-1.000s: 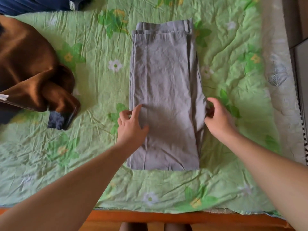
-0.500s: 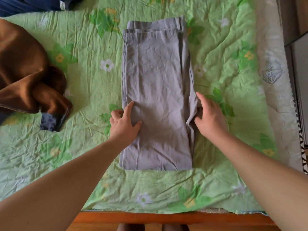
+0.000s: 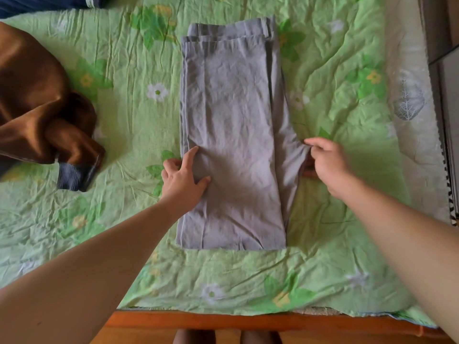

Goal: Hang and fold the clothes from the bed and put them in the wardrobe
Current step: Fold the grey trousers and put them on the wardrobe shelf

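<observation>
Left hand (image 3: 185, 177), fingers spread, anchors the folded grey fabric trousers (image 3: 231, 115); right hand (image 3: 327, 165) pinches their bulging right edge. Tuck that edge in straight.

A bed (image 3: 335, 244) fills most of the view under a wrinkled green quilt (image 3: 323, 70) printed with flowers and leaves. A white cover with a grey leaf print (image 3: 409, 103) lies along its right side. An orange-brown wooden frame (image 3: 223, 321) borders the near edge above a wooden floor (image 3: 139, 337). Grey furniture panels (image 3: 449, 95) stand at far right. The light is soft and even.
</observation>
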Tool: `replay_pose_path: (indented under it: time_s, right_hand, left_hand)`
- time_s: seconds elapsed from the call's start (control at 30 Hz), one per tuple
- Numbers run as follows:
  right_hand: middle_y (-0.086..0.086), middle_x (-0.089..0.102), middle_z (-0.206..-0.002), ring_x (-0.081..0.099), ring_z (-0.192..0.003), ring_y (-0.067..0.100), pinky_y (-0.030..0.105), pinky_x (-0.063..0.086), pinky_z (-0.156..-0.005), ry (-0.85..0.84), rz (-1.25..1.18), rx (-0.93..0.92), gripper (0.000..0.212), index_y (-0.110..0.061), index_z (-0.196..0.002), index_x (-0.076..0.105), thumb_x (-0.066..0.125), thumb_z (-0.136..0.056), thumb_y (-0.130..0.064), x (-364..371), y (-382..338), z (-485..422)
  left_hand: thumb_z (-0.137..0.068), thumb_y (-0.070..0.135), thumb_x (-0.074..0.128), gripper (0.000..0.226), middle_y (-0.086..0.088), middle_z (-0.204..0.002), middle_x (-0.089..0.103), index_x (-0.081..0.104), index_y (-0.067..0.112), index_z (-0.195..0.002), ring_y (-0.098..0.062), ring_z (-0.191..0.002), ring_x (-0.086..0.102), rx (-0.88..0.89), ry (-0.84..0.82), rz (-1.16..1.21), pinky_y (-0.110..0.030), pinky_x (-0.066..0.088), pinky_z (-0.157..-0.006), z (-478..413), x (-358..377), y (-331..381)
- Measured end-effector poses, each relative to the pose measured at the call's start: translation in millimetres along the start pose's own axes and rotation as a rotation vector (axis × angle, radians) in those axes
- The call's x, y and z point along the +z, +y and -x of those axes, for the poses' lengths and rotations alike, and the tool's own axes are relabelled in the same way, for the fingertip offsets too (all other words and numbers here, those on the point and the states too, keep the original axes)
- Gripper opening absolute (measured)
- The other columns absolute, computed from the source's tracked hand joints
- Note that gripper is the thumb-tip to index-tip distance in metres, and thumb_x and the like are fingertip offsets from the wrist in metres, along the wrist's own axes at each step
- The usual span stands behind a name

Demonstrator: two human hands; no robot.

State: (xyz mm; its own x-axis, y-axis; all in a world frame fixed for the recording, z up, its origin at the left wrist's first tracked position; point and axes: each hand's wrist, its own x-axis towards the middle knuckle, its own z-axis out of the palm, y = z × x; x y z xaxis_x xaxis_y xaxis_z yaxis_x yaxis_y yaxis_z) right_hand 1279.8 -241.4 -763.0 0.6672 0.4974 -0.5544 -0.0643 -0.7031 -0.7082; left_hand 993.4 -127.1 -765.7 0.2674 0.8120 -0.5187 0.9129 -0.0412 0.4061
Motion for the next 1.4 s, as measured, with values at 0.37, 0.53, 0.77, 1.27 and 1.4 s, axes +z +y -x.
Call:
replay_pose_path:
  time_s: [0.37,0.53,0.77,1.27,1.4]
  right_hand:
    - [0.014,0.072,-0.096,0.07,-0.077,0.026,0.04,0.06,-0.058,0.072,-0.343,0.352,0.014,-0.017,-0.084,0.062,0.06,-0.098,-0.016,14,17,28]
    - [0.004,0.075,-0.089,0.073,-0.084,0.027,0.049,0.06,-0.073,-0.107,-0.207,0.34,0.06,-0.022,-0.089,0.073,0.079,-0.059,-0.073,24,32,60]
    - [0.0,0.072,-0.084,0.067,-0.092,0.028,0.038,0.046,-0.077,-0.099,-0.211,0.276,0.02,-0.025,-0.071,0.064,0.073,-0.06,-0.038,33,70,81]
    - [-0.002,0.038,-0.096,0.049,-0.074,0.026,0.038,0.047,-0.058,-0.259,1.028,-0.868,0.087,-0.035,-0.144,0.051,0.047,-0.072,0.012,3,67,92]
    - [0.01,0.042,-0.097,0.044,-0.084,0.033,0.045,0.052,-0.066,-0.086,1.101,-1.137,0.063,-0.022,-0.131,0.065,0.037,-0.078,-0.004,4,53,71]
  left_hand:
    - [-0.088,0.042,0.07,0.081,-0.012,-0.136,0.026,0.018,0.05,-0.15,-0.036,-0.125,0.034,-0.012,-0.021,0.004,-0.052,0.039,-0.107,-3,-3,1]
    - [-0.088,0.027,0.072,0.079,-0.005,-0.124,0.034,0.025,0.055,-0.145,-0.028,-0.101,0.055,-0.038,-0.096,0.155,-0.041,0.061,-0.078,0,-11,-4]
    - [-0.092,0.0,0.065,0.044,-0.022,-0.094,0.066,0.061,0.04,-0.112,-0.037,-0.085,0.071,-0.096,-0.342,0.478,-0.057,0.06,-0.073,38,-21,-37]
    - [-0.084,-0.008,0.061,0.055,0.002,-0.12,0.067,0.065,0.021,-0.13,-0.026,-0.104,0.065,0.726,0.035,-0.222,-0.042,0.061,-0.071,43,-20,-99]
    - [-0.077,0.006,0.075,0.051,-0.006,-0.108,0.065,0.062,0.016,-0.126,-0.031,-0.092,0.061,0.899,0.108,-0.404,-0.036,0.053,-0.048,34,-21,-91]
